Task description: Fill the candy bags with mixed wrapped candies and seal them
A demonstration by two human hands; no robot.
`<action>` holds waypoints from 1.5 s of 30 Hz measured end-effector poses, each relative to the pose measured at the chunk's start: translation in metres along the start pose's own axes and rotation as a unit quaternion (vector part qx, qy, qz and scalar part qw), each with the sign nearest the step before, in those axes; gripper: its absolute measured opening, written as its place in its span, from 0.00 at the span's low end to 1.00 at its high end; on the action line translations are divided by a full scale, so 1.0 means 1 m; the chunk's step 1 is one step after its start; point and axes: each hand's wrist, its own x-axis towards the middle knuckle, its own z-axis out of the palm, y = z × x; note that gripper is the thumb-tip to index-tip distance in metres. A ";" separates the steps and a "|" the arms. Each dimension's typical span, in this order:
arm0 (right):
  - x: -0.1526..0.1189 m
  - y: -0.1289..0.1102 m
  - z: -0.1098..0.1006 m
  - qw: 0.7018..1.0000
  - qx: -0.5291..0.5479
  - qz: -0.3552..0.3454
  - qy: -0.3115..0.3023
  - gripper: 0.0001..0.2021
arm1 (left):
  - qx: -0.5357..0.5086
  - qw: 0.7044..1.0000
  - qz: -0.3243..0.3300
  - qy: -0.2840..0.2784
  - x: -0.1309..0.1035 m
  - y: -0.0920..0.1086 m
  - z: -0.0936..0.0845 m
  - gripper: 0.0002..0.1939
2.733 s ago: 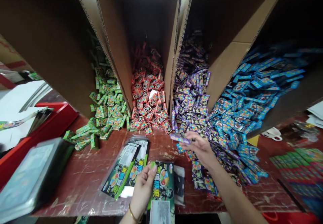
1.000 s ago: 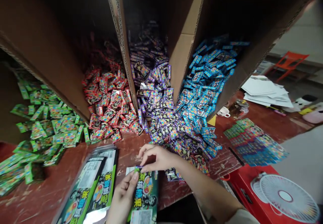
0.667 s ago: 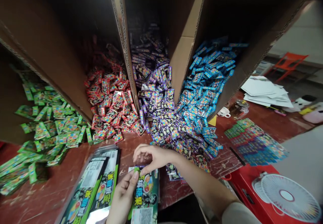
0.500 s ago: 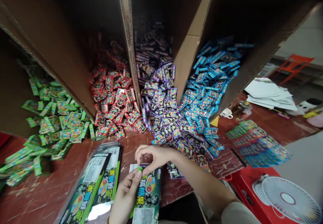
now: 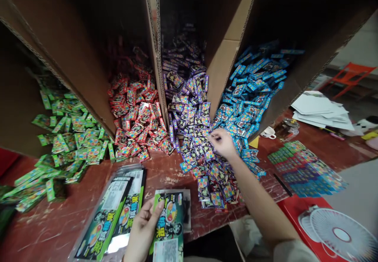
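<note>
My left hand [image 5: 146, 224] grips a green and black printed candy bag [image 5: 169, 222] at its left edge, thumb on top. The bag lies flat in front of me, a clear plastic margin showing at its right. My right hand [image 5: 223, 144] reaches over the heap of small purple candy packets [image 5: 191, 114], where they meet the blue candy packets [image 5: 245, 93]. Its fingers are curled closed, and whatever is between the fingertips is hidden. More printed candy bags [image 5: 102, 218] in clear plastic lie left of my left hand.
Upright cardboard boxes [image 5: 227, 57] spill packets onto the red table [image 5: 97, 187], with red packets [image 5: 138, 116] and green packets [image 5: 85, 140] to the left. At right are a white fan [image 5: 341, 232], rows of coloured packets [image 5: 307, 171], papers [image 5: 321, 110] and a white cup [image 5: 268, 132].
My right hand has left the top of the candy bag and moved up and right to the purple packets. The bag's top now shows uncovered; my left hand stays on it.
</note>
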 end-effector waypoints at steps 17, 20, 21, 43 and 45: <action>-0.026 0.002 0.006 0.929 0.355 -0.018 -0.104 0.13 | -0.003 0.998 0.053 -0.012 0.001 0.002 0.011 0.18; -0.043 -0.034 0.041 0.904 0.394 -0.009 -0.163 0.13 | -0.016 0.997 0.068 -0.017 -0.003 0.000 0.011 0.16; -0.048 -0.046 0.052 0.893 0.411 -0.006 -0.185 0.14 | -0.029 0.997 0.068 -0.024 -0.005 0.000 0.011 0.16; -0.093 -0.050 0.063 0.872 0.329 -0.056 -0.360 0.13 | -0.117 0.991 0.060 -0.031 -0.014 0.000 0.001 0.14; -0.096 -0.052 0.064 0.872 0.311 -0.077 -0.370 0.12 | -0.113 0.991 0.063 -0.026 -0.015 -0.003 0.001 0.14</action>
